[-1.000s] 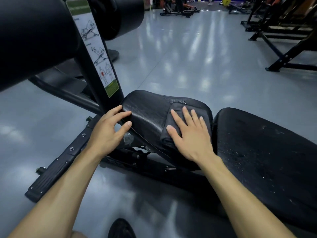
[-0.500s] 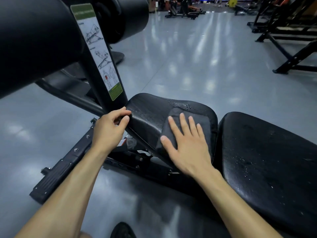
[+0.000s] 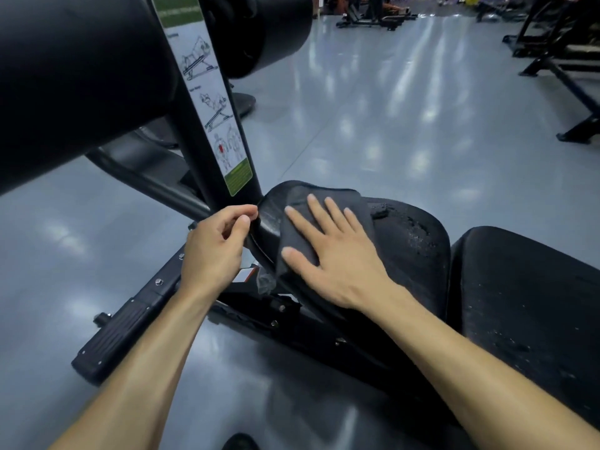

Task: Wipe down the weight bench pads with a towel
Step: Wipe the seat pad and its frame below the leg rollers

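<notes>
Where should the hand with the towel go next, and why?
Probably slide right. The right hand presses the dark towel flat on the seat pad's left end, while the left hand grips that pad's edge. Droplets still speckle the pad's right part, so that side looks unwiped.

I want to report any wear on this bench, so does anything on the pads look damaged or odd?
Yes. The seat pad looks scuffed and flaked to the right of the towel, with a small dark loose bit on top. The back pad carries pale specks too. Wear or droplets, I cannot tell.
</notes>
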`<act>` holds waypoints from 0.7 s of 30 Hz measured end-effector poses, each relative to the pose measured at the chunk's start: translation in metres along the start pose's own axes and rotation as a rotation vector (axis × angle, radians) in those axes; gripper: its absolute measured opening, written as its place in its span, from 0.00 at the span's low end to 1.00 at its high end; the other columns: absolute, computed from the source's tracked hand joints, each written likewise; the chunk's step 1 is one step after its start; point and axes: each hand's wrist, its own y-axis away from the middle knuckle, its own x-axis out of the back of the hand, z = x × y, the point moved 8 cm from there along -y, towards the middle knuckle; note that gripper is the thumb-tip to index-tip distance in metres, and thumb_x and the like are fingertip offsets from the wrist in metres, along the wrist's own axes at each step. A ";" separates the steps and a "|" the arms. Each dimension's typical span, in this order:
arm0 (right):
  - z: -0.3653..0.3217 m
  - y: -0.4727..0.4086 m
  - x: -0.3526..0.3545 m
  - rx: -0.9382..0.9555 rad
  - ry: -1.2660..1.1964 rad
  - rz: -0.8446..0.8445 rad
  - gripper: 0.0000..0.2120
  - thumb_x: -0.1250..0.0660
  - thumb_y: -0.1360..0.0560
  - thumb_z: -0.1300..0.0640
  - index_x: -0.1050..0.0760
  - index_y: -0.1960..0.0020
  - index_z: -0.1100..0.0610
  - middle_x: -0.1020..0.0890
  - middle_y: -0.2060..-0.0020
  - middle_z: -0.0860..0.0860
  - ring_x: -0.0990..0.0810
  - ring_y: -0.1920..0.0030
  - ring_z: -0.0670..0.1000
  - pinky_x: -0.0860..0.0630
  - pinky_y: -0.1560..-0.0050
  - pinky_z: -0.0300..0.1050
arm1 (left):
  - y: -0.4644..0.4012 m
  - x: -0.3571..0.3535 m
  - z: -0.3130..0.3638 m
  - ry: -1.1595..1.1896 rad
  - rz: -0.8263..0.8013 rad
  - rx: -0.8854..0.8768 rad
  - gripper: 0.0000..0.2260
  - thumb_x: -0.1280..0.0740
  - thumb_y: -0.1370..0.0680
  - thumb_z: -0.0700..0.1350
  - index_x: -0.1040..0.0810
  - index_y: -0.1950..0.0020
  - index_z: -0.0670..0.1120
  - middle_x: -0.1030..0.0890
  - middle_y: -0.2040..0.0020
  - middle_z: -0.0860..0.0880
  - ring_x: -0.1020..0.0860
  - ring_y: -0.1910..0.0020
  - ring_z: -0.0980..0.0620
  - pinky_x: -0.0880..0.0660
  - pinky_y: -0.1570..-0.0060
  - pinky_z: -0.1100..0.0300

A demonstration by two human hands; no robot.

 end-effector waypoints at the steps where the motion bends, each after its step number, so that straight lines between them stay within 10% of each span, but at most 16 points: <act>1: -0.002 0.010 0.001 0.066 0.000 0.009 0.33 0.54 0.21 0.31 0.54 0.19 0.37 0.54 0.17 0.47 0.58 0.18 0.52 0.59 0.20 0.54 | -0.002 0.000 -0.002 0.021 -0.005 0.000 0.12 0.37 0.18 0.50 0.18 0.39 0.56 0.14 0.48 0.64 0.18 0.44 0.62 0.22 0.37 0.52; 14: 0.018 -0.096 0.004 -0.036 -0.052 0.006 0.36 0.54 0.24 0.25 0.43 0.20 0.39 0.37 0.20 0.53 0.40 0.21 0.55 0.47 0.22 0.56 | -0.005 0.000 0.002 -0.027 -0.019 0.001 0.17 0.41 0.21 0.58 0.23 0.35 0.59 0.16 0.50 0.69 0.18 0.42 0.61 0.24 0.35 0.47; 21: 0.169 -0.022 0.024 -0.321 -0.077 0.014 0.41 0.57 0.28 0.23 0.33 0.25 0.44 0.26 0.27 0.51 0.29 0.28 0.56 0.35 0.27 0.57 | 0.003 0.001 0.009 -0.098 -0.080 0.002 0.14 0.38 0.17 0.57 0.24 0.33 0.60 0.16 0.45 0.68 0.20 0.42 0.64 0.25 0.34 0.51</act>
